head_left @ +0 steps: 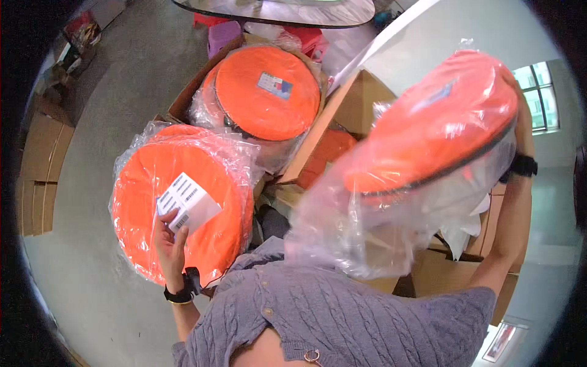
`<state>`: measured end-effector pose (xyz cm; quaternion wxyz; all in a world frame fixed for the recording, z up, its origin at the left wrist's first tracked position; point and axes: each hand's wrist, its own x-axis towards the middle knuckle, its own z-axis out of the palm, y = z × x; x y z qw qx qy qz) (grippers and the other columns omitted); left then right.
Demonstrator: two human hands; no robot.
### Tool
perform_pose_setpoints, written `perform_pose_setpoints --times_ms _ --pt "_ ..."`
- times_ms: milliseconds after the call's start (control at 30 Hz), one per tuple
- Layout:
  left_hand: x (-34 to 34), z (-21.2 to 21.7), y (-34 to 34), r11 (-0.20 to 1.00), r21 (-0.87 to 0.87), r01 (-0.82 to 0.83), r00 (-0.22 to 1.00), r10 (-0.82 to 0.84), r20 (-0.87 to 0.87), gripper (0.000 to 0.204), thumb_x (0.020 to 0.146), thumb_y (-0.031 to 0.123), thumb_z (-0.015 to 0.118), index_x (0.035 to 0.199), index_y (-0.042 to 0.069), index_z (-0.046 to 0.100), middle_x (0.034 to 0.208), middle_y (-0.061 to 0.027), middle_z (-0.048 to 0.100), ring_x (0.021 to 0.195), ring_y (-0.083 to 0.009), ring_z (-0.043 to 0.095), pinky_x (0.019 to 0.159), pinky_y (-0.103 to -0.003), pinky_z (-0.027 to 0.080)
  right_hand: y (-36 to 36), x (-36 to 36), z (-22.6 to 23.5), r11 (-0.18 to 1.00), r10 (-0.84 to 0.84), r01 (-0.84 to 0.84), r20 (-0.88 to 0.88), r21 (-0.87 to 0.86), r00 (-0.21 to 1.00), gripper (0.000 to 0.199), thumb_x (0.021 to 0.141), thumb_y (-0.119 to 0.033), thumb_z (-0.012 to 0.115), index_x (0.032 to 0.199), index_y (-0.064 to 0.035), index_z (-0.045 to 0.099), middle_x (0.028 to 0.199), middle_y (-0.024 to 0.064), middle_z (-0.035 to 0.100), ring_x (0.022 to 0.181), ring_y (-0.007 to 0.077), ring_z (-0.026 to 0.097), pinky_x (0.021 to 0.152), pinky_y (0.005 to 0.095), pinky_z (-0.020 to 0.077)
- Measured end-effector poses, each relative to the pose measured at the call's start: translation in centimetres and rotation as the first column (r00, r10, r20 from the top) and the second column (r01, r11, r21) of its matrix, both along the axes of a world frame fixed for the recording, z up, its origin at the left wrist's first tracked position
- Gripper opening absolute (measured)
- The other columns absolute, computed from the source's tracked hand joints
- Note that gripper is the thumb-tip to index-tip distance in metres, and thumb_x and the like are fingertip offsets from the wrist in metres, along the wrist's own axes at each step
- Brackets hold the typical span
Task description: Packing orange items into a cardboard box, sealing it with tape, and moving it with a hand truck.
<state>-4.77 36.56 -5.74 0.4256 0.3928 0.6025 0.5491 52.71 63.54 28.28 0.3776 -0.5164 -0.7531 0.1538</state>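
Observation:
My left hand (pixel 170 241) pinches a small stack of white label sheets (pixel 191 202) printed with barcodes, above an orange round flat bag (pixel 143 202) wrapped in clear plastic. At the right, my right hand (pixel 522 122) grips the far edge of another orange round bag (pixel 440 122) and holds it up, tilted. Its fingers are mostly hidden behind the bag. A black zip-like edge runs round that bag, and its loose clear plastic wrapping (pixel 361 238) hangs down toward my lap.
More wrapped orange round bags (pixel 266 92) stand in an open carton at the back. Another open cardboard box (pixel 330 147) holds orange items beside it. A dark-edged table (pixel 281 15) stands at the far end. Cartons (pixel 43 165) are stacked at the left.

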Motion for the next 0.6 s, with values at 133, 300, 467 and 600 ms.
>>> perform_pose_setpoints --times_ms 133,300,467,600 --pt "1.9 1.4 1.9 0.999 -0.005 0.051 0.995 -0.05 0.086 0.033 0.082 0.001 0.059 0.113 0.0 0.048 0.112 -0.0074 0.053 0.102 -0.0138 0.052 0.089 -0.027 0.041 -2.1 2.5 -5.3 0.876 -0.385 0.297 -0.181 -0.38 0.905 0.031 0.08 -0.024 0.066 0.098 0.0012 0.065 0.089 0.0058 0.063 0.076 0.0125 0.059 0.069 0.0249 0.0465" --pt "4.0 2.5 2.5 0.989 -0.013 0.146 0.989 -0.145 0.033 0.033 0.082 0.002 0.062 0.112 0.0 0.049 0.109 -0.0076 0.057 0.1 -0.0129 0.054 0.087 -0.027 0.043 -2.9 8.0 -20.5 0.831 -0.512 0.44 -0.157 -0.34 0.845 0.014 0.08 -0.017 0.063 0.076 -0.0043 0.063 0.071 -0.0001 0.058 0.065 0.0108 0.052 0.059 0.0267 0.042" --pt "6.4 1.6 4.2 0.976 -0.111 0.188 0.98 -0.194 -0.044 0.034 0.081 0.002 0.063 0.112 0.0 0.049 0.107 -0.0071 0.058 0.098 -0.0134 0.056 0.086 -0.028 0.045 -5.7 9.8 -30.1 0.816 -0.508 0.212 -0.495 -0.538 0.705 0.026 0.082 -0.016 0.061 0.1 0.0022 0.06 0.093 0.0073 0.063 0.08 0.014 0.06 0.072 0.0269 0.0482" --pt "10.4 0.4 8.1 0.951 -0.203 0.232 0.963 -0.254 -0.087 0.034 0.08 0.001 0.064 0.11 0.001 0.049 0.104 -0.0066 0.059 0.096 -0.0134 0.056 0.085 -0.028 0.045 -6.1 15.0 -38.1 0.764 -0.593 0.162 -0.581 -0.625 0.558 0.035 0.083 -0.017 0.062 0.11 0.0049 0.056 0.105 0.0091 0.061 0.089 0.017 0.061 0.08 0.0295 0.0486"
